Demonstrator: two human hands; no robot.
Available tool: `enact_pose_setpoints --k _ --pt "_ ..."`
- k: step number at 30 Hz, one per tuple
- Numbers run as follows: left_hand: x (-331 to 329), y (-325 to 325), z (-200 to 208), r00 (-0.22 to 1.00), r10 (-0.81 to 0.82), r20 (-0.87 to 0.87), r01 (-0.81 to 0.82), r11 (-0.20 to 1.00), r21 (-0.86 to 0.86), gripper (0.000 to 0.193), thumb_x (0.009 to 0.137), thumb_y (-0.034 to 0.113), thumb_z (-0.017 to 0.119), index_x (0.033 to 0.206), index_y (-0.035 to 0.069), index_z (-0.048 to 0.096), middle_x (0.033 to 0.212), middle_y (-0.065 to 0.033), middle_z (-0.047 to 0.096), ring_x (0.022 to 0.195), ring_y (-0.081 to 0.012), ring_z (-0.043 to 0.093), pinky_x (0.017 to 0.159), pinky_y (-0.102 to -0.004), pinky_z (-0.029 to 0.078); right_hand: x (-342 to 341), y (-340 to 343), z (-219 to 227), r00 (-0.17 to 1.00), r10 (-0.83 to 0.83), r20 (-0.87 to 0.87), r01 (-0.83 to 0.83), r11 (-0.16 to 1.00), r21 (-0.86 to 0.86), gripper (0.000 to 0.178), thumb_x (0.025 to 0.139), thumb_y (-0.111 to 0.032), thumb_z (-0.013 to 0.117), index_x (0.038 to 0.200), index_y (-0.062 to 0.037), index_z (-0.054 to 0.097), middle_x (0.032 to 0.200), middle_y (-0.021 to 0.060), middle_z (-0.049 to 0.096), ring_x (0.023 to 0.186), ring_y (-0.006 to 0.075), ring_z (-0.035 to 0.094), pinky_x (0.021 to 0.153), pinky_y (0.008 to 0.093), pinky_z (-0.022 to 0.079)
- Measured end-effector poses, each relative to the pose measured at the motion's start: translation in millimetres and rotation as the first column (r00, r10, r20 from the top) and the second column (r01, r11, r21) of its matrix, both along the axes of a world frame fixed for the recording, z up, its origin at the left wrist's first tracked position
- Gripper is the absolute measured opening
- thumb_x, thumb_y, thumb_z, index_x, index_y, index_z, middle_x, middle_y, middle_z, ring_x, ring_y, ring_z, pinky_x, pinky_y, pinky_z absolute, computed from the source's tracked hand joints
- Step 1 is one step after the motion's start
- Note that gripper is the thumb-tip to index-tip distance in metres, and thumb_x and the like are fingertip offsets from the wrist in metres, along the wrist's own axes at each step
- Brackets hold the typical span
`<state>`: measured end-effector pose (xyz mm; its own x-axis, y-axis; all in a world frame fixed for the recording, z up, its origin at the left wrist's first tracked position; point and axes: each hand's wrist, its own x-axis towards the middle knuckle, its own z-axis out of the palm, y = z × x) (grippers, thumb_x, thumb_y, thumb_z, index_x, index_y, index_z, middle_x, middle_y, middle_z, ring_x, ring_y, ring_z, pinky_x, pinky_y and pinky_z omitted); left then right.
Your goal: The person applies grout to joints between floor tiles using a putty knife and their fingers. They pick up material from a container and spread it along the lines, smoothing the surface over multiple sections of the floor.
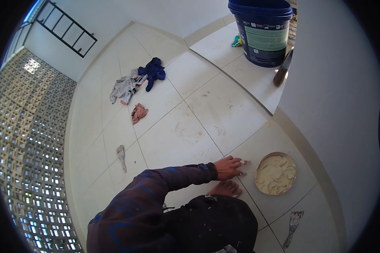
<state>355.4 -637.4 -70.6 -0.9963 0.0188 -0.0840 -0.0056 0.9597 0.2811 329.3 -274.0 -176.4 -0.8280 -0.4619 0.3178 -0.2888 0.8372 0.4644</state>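
Note:
My left hand [228,168] reaches out low over the tiled floor, just above my bare foot [226,189]. Its fingers are apart, with pale paste smeared on the tips, and nothing is held in them. Whether the fingertips touch the floor, I cannot tell. To the right of them lies a round, shallow container [275,173] filled with cream-coloured putty. A putty knife [293,227] with paste on its blade rests on the tiles nearer to me. My right hand is out of view.
A dark blue bucket [264,46] stands on a raised white step [236,69], with a brush [283,69] beside it. Crumpled clothes [135,82], a pinkish rag [138,113] and a paste-covered flat tool [121,158] lie on the floor. A wall [333,84] rises at right.

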Motion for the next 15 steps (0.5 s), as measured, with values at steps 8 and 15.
enact_pose_setpoints --k 8,15 --pt "-34.1 28.3 0.6 0.660 0.749 0.055 -0.609 0.491 0.623 0.046 0.091 0.017 0.061 0.132 0.002 0.048 0.126 -0.0244 0.049 0.111 -0.0405 0.055 0.095 -0.0468 0.047 -20.7 -10.4 28.4 0.923 0.184 0.338 -0.073 0.946 -0.314 0.026 0.103 -0.022 0.050 0.123 -0.0059 0.055 0.120 0.0095 0.064 0.102 0.0212 0.066 0.080 0.0333 0.055" --pt "-100.5 52.0 -56.7 0.500 0.832 0.242 -0.617 0.146 0.773 0.064 0.091 0.007 0.049 0.148 -0.004 0.022 0.133 -0.0357 0.047 0.123 -0.0475 0.051 0.106 -0.0494 0.041 -93.9 -0.3 77.8 0.558 0.460 0.691 0.281 0.678 -0.679 0.030 0.102 -0.020 0.054 0.125 -0.0007 0.054 0.120 0.0130 0.062 0.104 0.0228 0.065 0.084 0.0343 0.055"
